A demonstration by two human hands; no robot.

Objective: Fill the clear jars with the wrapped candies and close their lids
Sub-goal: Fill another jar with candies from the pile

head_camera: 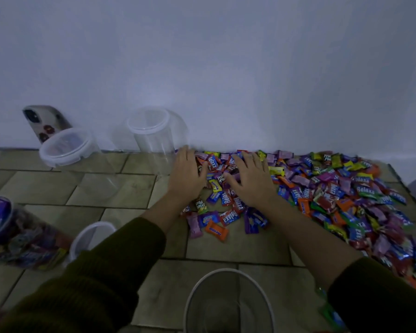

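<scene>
We are resting left hand (186,175) and right hand (251,180) flat, fingers spread, on wrapped candies (346,188), empty clear jar (154,140) just left.

"Relaxa" stood on a red wrapper (229,217) at near left and on a second wrapper (365,190) farther right; an orange wrapper (216,230) beside the red read "mentos".
</scene>
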